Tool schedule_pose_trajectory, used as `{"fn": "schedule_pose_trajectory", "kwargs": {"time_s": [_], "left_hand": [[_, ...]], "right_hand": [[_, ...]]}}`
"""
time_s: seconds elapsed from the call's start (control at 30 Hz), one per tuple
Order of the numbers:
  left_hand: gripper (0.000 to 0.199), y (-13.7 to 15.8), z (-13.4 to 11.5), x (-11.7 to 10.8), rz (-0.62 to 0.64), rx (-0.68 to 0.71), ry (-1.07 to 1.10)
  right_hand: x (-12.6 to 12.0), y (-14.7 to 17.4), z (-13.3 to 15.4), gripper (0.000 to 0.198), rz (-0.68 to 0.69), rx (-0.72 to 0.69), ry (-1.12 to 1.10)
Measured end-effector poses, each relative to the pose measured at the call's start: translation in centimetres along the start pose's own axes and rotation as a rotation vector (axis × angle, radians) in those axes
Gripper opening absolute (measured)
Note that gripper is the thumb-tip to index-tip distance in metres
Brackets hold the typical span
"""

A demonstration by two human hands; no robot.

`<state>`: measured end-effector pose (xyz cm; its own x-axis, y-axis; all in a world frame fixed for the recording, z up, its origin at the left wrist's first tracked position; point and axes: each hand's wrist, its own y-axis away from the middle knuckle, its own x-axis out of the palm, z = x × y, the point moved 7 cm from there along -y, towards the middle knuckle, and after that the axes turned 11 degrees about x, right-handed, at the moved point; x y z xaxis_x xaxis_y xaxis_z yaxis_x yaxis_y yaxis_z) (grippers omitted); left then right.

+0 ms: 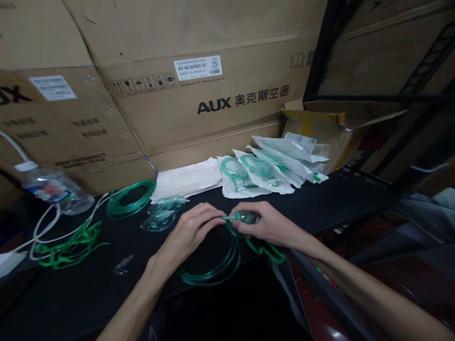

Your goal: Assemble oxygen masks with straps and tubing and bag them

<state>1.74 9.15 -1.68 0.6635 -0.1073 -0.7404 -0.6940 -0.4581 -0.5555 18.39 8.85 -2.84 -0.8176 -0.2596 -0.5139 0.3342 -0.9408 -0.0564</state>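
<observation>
Near the shelf's front edge, my right hand (pixel 261 220) is closed around a clear oxygen mask (pixel 249 217), its pale connector pointing left. A green elastic strap (pixel 272 251) hangs from it below the hand. My left hand (pixel 199 221) pinches the end of the green tubing (pixel 213 277) right at that connector. I cannot make out whether tube and connector are joined. The tubing's loops dangle below my hands. Just left of my left hand lie clear masks (pixel 159 219) without straps.
Left on the black shelf (pixel 81 293) are coiled green tubing (pixel 130 199), green straps (pixel 76 248), small clear connectors (pixel 123 265) and a plastic bottle (pixel 57 189) with white cables. Behind stand white paper sheets (pixel 186 179), several bagged masks (pixel 263 171), an open carton (pixel 341 137) and large boxes (pixel 213 28).
</observation>
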Motion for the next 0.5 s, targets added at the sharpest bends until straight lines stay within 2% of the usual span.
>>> {"fn": "schedule_pose_trajectory", "kwargs": {"time_s": [0.27,0.5], "left_hand": [[0.015,-0.2,0.0,0.2,-0.016,0.011,-0.002],[0.018,-0.3,-0.5,-0.2,-0.061,0.022,-0.009]], "right_hand": [[0.8,0.2,1.0,0.011,-0.015,-0.064,0.145],[0.8,-1.0,0.9,0.035,0.185,0.011,0.116]]}}
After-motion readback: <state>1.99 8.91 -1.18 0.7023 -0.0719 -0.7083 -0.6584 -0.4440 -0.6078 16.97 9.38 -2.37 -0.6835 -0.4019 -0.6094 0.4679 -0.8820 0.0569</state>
